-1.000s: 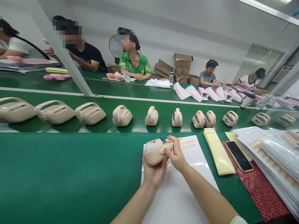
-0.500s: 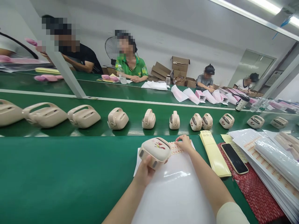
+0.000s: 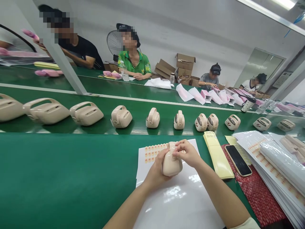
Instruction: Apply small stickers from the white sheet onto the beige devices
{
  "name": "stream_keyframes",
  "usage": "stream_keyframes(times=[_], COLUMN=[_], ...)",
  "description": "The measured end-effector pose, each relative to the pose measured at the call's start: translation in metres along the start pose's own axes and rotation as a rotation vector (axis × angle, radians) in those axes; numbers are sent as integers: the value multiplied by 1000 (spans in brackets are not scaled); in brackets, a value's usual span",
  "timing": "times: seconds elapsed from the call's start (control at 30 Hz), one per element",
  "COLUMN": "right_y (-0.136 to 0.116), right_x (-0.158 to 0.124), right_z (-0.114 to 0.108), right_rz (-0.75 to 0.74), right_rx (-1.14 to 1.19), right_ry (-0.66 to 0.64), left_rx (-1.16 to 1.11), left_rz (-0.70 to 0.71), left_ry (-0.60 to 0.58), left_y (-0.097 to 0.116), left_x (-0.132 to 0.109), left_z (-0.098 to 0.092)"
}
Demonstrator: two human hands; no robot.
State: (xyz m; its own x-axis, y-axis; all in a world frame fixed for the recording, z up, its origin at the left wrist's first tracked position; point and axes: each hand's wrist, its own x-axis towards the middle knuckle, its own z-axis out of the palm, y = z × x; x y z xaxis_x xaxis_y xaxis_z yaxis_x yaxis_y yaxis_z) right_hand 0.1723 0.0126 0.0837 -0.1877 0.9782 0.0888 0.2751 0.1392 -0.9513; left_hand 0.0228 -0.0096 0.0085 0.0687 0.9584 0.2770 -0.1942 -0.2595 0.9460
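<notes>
My left hand [image 3: 156, 170] is wrapped round a small beige device with a carry handle [image 3: 171, 165], held above a glossy white sheet. Its side, with the round handle joint, is turned up towards me. My right hand [image 3: 187, 153] pinches thumb and forefinger against that side, by the joint; whatever lies between the fingertips is too small to make out. Underneath, the white sticker sheet [image 3: 176, 203] carries rows of small round orange stickers [image 3: 152, 152] along its far end, partly covered by the device and my hands.
Several matching devices [image 3: 87, 114] stand in a row on the green conveyor belt [image 3: 138, 125]. To my right lie a yellow strip stack [image 3: 218, 157], a phone [image 3: 238, 160], red bubble wrap [image 3: 259, 197] and more sticker sheets [image 3: 281, 168]. Co-workers [image 3: 135, 62] sit across the line.
My left hand has turned the device from its patterned front to its side and moved it slightly right. My right hand has left the stickers and come to the device's side.
</notes>
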Motion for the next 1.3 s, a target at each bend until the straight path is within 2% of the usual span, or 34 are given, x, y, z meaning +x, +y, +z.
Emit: stream_keyframes(times=[0.2, 0.43, 0.57, 0.67, 0.73, 0.8, 0.87, 1.0, 1.1, 1.17, 1.23, 1.3], right_y=[5, 7, 19, 32, 39, 44, 43, 31, 27, 28, 32, 35], right_x=[-6, -9, -13, -21, -27, -30, -30, -23, -15, -9, -3, 2], right_z=[1, 3, 5, 4, 3, 1, -1, 2, 9, 11, 8, -2], right_rz=[-49, -169, -332, -511, -575, -547, -443, -178, -81, -64, -41, 23], right_rx=[-51, -148, -235, -349, -423, -450, -411, -216, -73, -34, -41, -68], right_ry=[46, 27, 55, 85, 84, 56, 21, -51, -64, -9, 16, -69], left_rx=[69, 410, 545, 571, 567, 561, 571, 591, 575, 521, 361, 164], left_rz=[60, 244, 324, 342, 336, 333, 342, 386, 374, 289, 118, -42], left_ry=[-42, -162, -216, -210, -197, -197, -213, -236, -229, -219, -225, -272], left_y=[-3, -17, -19, -19, -19, -18, -16, -13, -13, -12, -11, -8], left_x=[-1, -2, -2, -1, -1, -1, -2, -2, -2, -2, -4, -7], left_z=[-1, -7, -8, -9, -9, -10, -9, -9, -9, -10, -10, -11])
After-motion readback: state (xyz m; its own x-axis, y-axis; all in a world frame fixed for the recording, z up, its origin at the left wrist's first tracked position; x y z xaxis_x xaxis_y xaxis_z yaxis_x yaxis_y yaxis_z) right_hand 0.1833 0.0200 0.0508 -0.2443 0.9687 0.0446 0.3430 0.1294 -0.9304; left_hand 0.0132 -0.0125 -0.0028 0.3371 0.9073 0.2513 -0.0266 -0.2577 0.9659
